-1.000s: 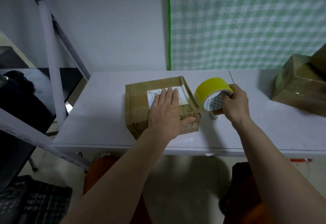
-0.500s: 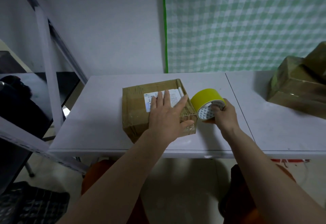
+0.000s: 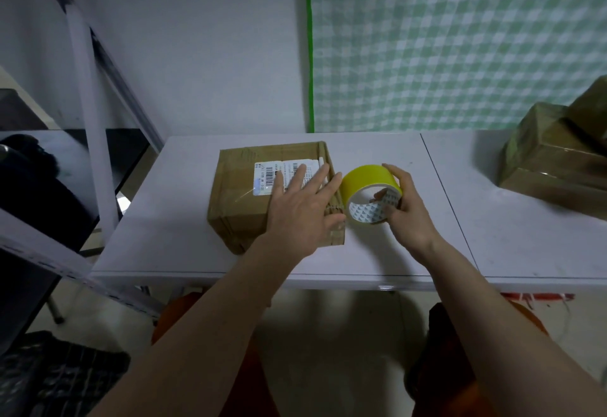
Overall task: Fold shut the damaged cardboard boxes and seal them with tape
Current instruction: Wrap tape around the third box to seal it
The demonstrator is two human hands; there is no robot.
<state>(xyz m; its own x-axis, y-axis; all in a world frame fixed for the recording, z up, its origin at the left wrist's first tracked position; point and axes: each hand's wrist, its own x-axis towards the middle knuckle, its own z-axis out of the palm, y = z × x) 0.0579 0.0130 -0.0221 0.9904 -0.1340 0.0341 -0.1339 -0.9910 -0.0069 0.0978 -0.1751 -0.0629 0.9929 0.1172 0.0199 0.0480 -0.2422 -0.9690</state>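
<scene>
Keep left hand (image 3: pixel 303 211) flat, fingers straight, pressing cardboard box (image 3: pixel 243 200) shut on table (image 3: pixel 184 252). With right hand (image 3: pixel 405 206) gripping yellow tape roll (image 3: pixel 368 180) beside box, find free end, pull across seam squarely.

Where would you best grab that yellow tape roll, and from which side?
Through its open core and over the yellow band, from the right: the tape roll stands on edge, hole facing the person, and the box blocks its left. The right hand grips it so.

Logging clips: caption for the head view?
Left hand flat on cardboard box; right hand grips yellow tape roll beside it.
</scene>
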